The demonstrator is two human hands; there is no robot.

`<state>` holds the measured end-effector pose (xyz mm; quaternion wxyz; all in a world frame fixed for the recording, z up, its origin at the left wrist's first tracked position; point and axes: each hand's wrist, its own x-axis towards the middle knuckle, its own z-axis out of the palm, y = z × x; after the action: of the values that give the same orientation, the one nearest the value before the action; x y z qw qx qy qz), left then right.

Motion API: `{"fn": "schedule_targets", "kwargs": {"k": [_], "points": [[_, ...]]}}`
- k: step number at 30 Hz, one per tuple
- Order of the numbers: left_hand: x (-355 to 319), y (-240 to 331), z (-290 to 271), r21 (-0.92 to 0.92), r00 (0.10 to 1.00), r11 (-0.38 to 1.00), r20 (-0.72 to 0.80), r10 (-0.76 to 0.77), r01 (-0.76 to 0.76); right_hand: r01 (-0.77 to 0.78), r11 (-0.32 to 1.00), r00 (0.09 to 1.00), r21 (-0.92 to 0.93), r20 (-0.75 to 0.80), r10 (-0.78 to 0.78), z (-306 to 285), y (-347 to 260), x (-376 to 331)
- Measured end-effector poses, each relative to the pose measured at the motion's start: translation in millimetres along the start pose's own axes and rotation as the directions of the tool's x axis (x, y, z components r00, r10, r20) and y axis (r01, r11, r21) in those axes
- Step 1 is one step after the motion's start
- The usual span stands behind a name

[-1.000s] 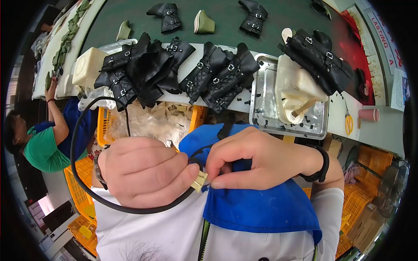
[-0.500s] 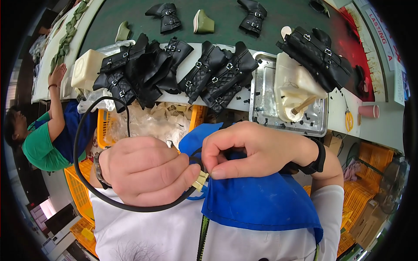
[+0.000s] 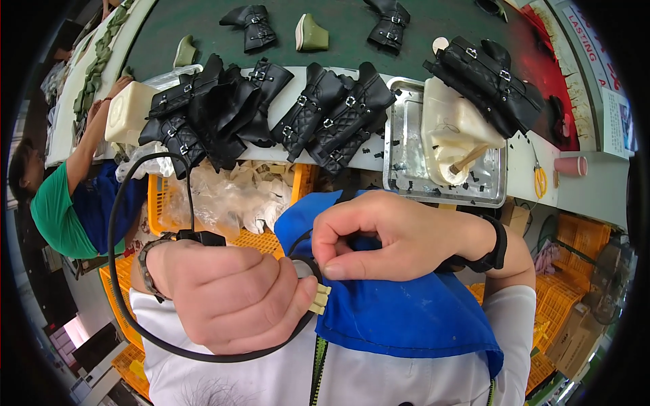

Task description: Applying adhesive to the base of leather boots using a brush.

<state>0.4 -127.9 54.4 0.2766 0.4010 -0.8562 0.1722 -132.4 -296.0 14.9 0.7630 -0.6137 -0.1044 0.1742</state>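
Close to my chest, my left hand (image 3: pixel 237 294) is closed round a small ridged cream plastic piece (image 3: pixel 320 299) that sticks out past the thumb. A black cable (image 3: pixel 125 311) loops round this hand, and a black plug-like block (image 3: pixel 201 237) shows above the wrist. Between my hands sits a round grey disc (image 3: pixel 302 268) with a black rim. My right hand (image 3: pixel 379 237) pinches thumb to forefinger at that rim, over a blue apron (image 3: pixel 406 314); what the fingertips hold is hidden.
Black buckled boot uppers (image 3: pixel 345 115) lie along the table's near edge. A metal tray (image 3: pixel 399 186) holds a cut-open white jug (image 3: pixel 450 135) with a brush. Yellow-handled scissors (image 3: pixel 539 183) lie to its right. An orange crate (image 3: pixel 159 210) stands below; a person in green (image 3: pixel 57 220) works at left.
My left hand has moved slightly down and tilted, uncovering the grey disc and black block. The cable loop has swung lower. My right hand stays nearly still; the other person's arm has shifted.
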Motion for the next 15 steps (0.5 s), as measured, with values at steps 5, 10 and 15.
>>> {"fn": "schedule_targets", "kwargs": {"k": [5, 10, 15], "points": [[6.7, -5.9, -4.4, -0.051, 0.997, 0.997, 0.039, 0.061, -0.059, 0.0, 1.0, 1.0, -0.025, 0.002, 0.0, 0.7, -2.0, 0.2], [11.1, -8.8, -4.8, -0.112, 0.998, 0.993, 0.042, 0.048, -0.043, -0.009, 1.0, 1.0, -0.025, -0.004, 0.009, 0.4, -0.8, 0.4], [12.1, -9.2, -3.2, -0.091, 0.991, 0.987, 0.006, 0.13, -0.129, -0.038, 0.999, 0.999, 0.011, 0.006, 0.038, 2.0, -2.5, 0.9]]}}
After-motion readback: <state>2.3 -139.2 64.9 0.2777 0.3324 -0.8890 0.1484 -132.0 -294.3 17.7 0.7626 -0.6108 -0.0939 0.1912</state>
